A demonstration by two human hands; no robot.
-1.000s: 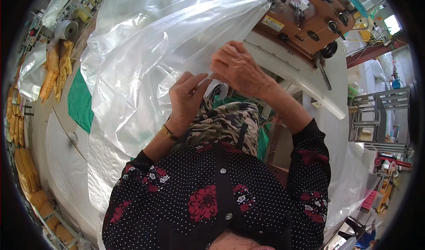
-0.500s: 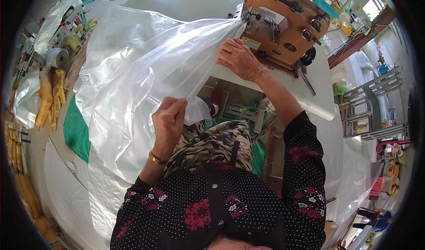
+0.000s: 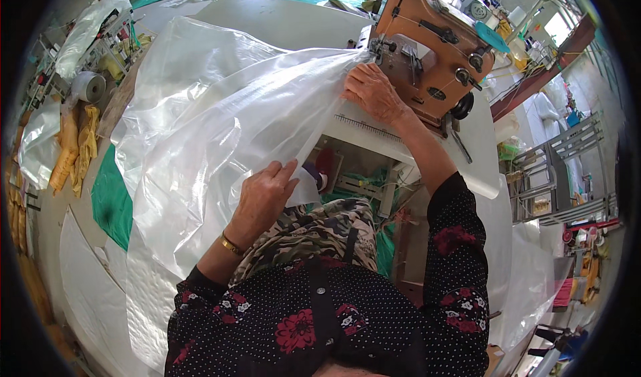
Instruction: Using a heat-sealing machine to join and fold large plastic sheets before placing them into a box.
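A large translucent plastic sheet (image 3: pixel 193 130) spreads over the work table, its right end narrowing to the needle area of a brown industrial sewing machine (image 3: pixel 427 50). Close beside the needle, my right hand (image 3: pixel 375 93) is closed on the sheet's near edge, fingers curled with the tips hidden. My left hand (image 3: pixel 267 193) is lower and nearer me, where the same edge runs between its thumb and straightened fingers in a loose hold. Between the two hands the edge stretches in a nearly straight line. A small flap of the sheet hangs beside the left hand.
A dark tool (image 3: pixel 462 147) lies on the white table (image 3: pixel 481 127) right of the machine. Under the table edge are green material and a frame. Yellow bundles (image 3: pixel 85 147), a white roll (image 3: pixel 88 87) and green sheeting (image 3: pixel 112 200) are at left; a metal rack (image 3: pixel 561 177) stands at right.
My right hand has shifted slightly right and down along the machine. My left hand's fingers have straightened from a tight pinch, and it sits a little lower and to the right.
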